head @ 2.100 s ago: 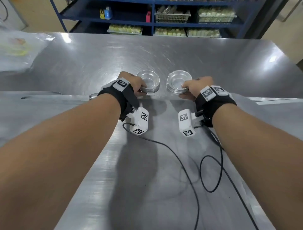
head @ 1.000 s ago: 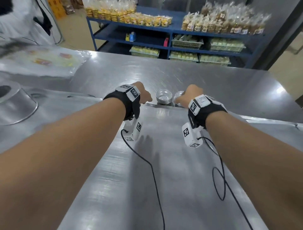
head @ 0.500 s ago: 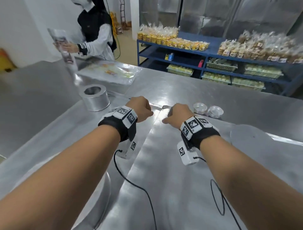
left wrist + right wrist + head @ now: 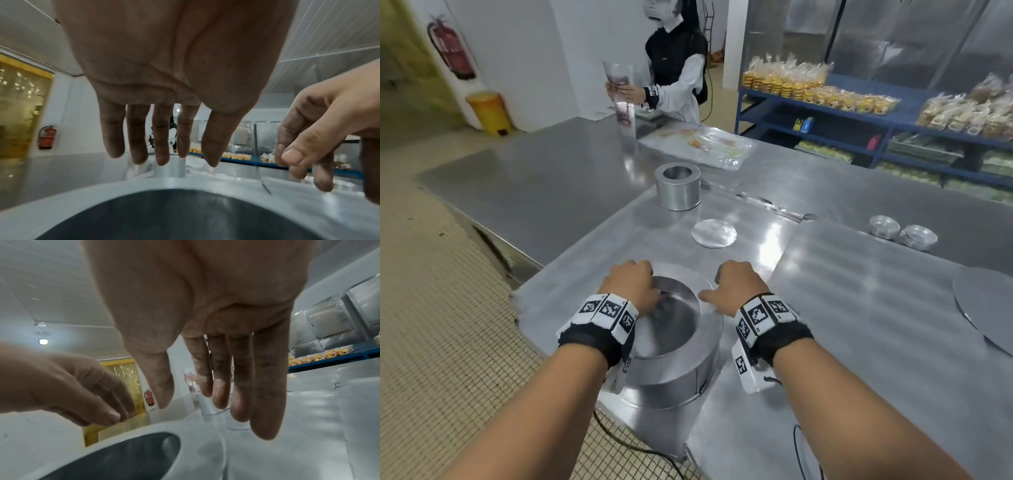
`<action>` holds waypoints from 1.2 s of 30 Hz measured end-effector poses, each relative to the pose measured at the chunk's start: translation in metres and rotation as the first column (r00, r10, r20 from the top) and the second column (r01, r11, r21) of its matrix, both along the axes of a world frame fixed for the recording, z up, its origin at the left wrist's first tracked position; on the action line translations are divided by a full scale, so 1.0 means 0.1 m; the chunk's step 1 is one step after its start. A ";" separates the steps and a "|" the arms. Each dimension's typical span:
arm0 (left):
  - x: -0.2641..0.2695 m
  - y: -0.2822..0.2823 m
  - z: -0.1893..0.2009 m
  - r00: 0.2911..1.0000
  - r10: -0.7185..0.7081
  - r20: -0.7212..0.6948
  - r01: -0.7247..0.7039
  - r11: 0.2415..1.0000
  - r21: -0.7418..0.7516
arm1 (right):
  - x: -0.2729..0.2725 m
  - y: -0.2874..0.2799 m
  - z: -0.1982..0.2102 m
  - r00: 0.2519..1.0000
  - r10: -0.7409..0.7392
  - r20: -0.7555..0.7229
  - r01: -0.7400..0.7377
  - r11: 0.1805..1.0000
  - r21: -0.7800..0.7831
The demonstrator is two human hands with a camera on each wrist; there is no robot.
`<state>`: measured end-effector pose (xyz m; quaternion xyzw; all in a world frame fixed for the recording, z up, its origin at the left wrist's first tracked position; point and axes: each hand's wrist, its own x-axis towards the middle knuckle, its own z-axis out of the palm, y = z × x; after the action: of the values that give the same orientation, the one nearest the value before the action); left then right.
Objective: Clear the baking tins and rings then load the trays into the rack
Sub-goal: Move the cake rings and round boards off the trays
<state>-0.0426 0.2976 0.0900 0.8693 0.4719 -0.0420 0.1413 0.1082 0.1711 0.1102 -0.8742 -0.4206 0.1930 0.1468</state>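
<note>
A person's left hand [image 4: 635, 286] and right hand [image 4: 736, 291] come over a large ring [image 4: 674, 349] at the near left corner of the bench [image 4: 859, 308], fingers spread and gripping nothing, as the clearing step goes on. The next move likely calls for both hands to clasp its rim. A smaller ring [image 4: 678, 186] and two tin stacks [image 4: 902, 233] wait toward the far edge.
</note>
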 end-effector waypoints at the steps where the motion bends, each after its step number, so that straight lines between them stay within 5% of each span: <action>1: -0.12 -0.02 -0.07 0.999 0.024 -0.043 -0.024 1.000 0.015 | -0.08 0.01 -0.05 1.000 0.005 0.012 -0.004 1.000 -0.022; 4: -0.42 -0.08 -0.23 0.986 0.118 -0.116 -0.112 0.992 0.060 | -0.24 0.03 -0.20 0.998 -0.018 0.065 0.023 0.997 -0.074; 10: -0.65 -0.07 -0.35 0.961 0.278 0.004 -0.277 0.961 -0.010 | -0.32 0.03 -0.39 0.994 -0.103 0.047 0.107 0.990 -0.090; 25: -0.18 -0.14 0.22 0.924 0.256 0.285 -0.249 0.967 -0.060 | 0.08 -0.44 -0.04 0.897 -0.427 -0.113 0.442 0.878 0.183; 31: 0.33 -0.47 0.31 0.781 0.317 0.539 -0.207 0.944 -0.256 | 0.45 -1.00 0.15 0.857 -0.506 -0.101 0.507 0.790 0.344; 36: 0.81 -0.79 0.28 0.568 0.611 0.552 -0.048 0.693 -0.719 | 0.81 -1.59 0.14 0.815 -0.574 -0.073 0.532 0.693 0.487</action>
<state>0.0384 0.2188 0.1183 0.5873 0.4879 0.2000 0.6140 0.1887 0.0123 0.1246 -0.9013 -0.1783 -0.0093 0.3948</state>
